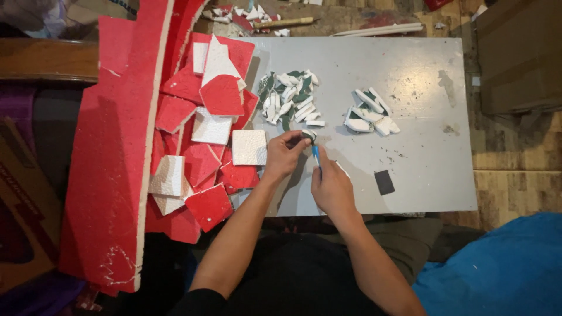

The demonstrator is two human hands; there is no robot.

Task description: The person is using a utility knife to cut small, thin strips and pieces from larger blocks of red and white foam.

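Note:
My left hand [283, 155] pinches a small green-and-white foam piece [308, 135] just above the grey table [410, 146]. My right hand [331, 186] grips a thin blue-handled tool [316, 155] whose tip points up at that piece. A pile of several green-and-white cut pieces [291, 98] lies just beyond my hands. A smaller pile of the same kind [369, 113] sits to the right of it.
Red-and-white foam shards [205, 134] are heaped on the table's left side, and a long red foam slab [108, 175] leans beside them. A small black square [384, 182] lies near the front edge. Blue cloth [497, 269] lies at lower right, a cardboard box [518, 52] at upper right.

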